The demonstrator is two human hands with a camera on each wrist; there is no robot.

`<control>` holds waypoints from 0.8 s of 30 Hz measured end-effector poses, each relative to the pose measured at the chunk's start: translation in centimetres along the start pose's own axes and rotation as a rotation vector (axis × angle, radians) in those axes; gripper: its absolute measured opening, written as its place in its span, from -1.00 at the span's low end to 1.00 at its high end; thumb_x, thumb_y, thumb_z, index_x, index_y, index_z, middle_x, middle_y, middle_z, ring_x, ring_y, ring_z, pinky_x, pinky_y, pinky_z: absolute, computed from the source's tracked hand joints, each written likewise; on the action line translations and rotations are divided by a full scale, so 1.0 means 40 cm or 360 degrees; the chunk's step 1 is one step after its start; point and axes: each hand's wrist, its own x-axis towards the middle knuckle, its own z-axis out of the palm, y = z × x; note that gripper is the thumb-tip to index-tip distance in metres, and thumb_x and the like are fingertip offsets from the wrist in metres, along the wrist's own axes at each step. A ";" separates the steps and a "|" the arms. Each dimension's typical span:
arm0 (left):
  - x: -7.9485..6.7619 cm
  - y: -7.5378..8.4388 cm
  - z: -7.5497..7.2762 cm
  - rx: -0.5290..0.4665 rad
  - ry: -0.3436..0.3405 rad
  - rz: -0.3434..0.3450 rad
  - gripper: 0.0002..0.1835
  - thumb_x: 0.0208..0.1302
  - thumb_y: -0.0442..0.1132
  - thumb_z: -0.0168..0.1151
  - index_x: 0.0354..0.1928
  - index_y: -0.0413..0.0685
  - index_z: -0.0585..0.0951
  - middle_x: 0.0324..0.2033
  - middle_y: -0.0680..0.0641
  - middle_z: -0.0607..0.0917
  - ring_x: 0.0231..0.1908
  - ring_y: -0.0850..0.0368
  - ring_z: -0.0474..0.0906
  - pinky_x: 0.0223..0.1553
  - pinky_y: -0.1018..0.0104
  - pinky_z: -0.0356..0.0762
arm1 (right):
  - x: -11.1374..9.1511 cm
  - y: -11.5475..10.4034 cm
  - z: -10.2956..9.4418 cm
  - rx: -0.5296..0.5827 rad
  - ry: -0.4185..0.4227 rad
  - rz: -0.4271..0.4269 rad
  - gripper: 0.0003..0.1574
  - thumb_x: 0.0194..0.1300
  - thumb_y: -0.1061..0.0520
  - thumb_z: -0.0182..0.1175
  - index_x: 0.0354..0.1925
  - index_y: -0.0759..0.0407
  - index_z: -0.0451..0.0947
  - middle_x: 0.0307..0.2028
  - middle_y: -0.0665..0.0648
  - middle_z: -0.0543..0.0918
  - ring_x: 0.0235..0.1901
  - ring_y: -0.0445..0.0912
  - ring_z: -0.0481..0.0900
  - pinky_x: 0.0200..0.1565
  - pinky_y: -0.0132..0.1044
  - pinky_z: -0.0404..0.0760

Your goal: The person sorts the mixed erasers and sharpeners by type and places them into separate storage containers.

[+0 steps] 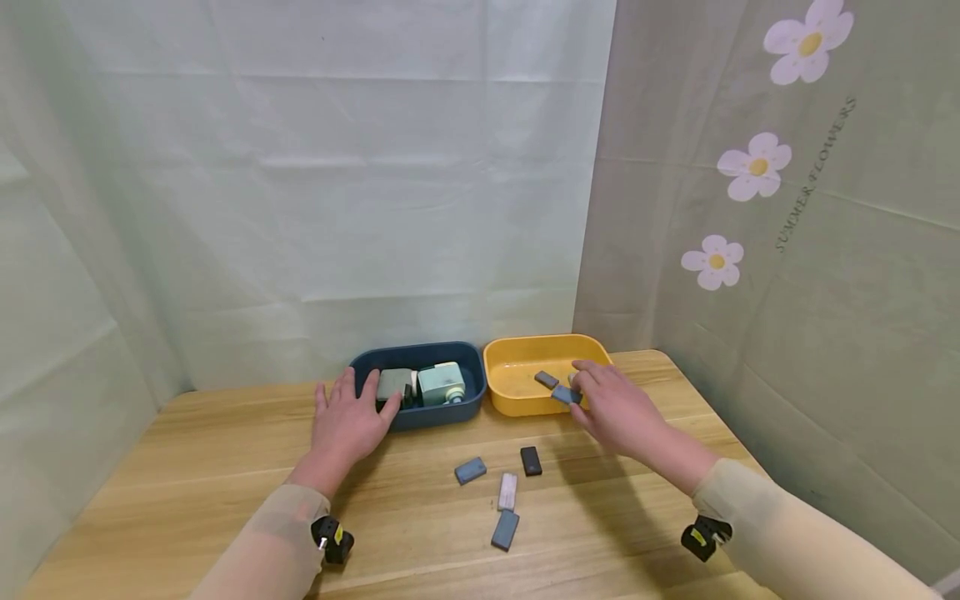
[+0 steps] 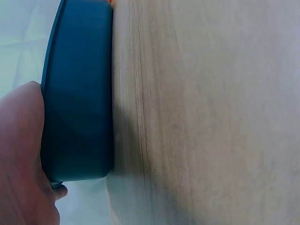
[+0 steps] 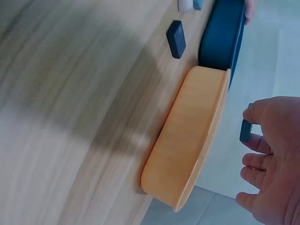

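Note:
My right hand (image 1: 611,408) pinches a small blue-grey rectangular block (image 1: 566,394) between thumb and forefinger, above the front rim of the yellow bin (image 1: 517,407). The right wrist view shows this block (image 3: 245,131) held over the bin's edge. Inside the yellow bin lies a dark grey block (image 1: 546,379). My left hand (image 1: 351,425) rests with spread fingers on the left end of the navy bin (image 1: 442,417). In that bin are a grey boxy object (image 1: 393,383) and a pale mint boxy object (image 1: 441,383), partly hidden by the rim.
On the wooden table (image 1: 420,542) before the bins lie a blue-grey block (image 1: 470,471), a black block (image 1: 531,461), a whitish block (image 1: 507,492) and another blue-grey block (image 1: 506,530). Curtains with printed flowers (image 1: 716,262) stand behind and to the right.

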 end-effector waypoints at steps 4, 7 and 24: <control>0.001 -0.002 0.002 0.0005 0.0003 -0.0001 -0.10 0.70 0.33 -0.10 0.75 -0.18 0.17 0.67 -0.56 -0.01 0.65 -0.58 -0.07 0.59 -0.51 -0.44 | 0.016 0.014 0.009 -0.0010 0.0005 0.0011 -0.73 0.39 0.18 0.52 -0.13 0.25 0.61 0.27 0.42 0.67 0.15 0.33 0.72 0.35 0.30 0.57; 0.001 -0.003 0.003 0.0007 0.0012 0.0001 -0.10 0.70 0.33 -0.10 0.75 -0.18 0.17 0.67 -0.56 -0.01 0.65 -0.58 -0.06 0.59 -0.51 -0.43 | 0.028 0.025 0.015 -0.0025 -0.0002 0.0007 -0.74 0.42 0.18 0.49 -0.13 0.28 0.61 0.26 0.43 0.67 0.17 0.32 0.72 0.34 0.24 0.58; -0.009 0.007 -0.011 0.0033 0.0028 -0.0008 -0.11 0.70 0.31 -0.09 0.75 -0.18 0.18 0.67 -0.57 0.01 0.64 -0.57 -0.03 0.59 -0.51 -0.41 | 0.071 0.065 0.014 -0.0044 -0.0032 0.0073 -0.75 0.48 0.18 0.42 -0.15 0.34 0.58 0.21 0.46 0.68 0.22 0.32 0.67 0.28 0.25 0.61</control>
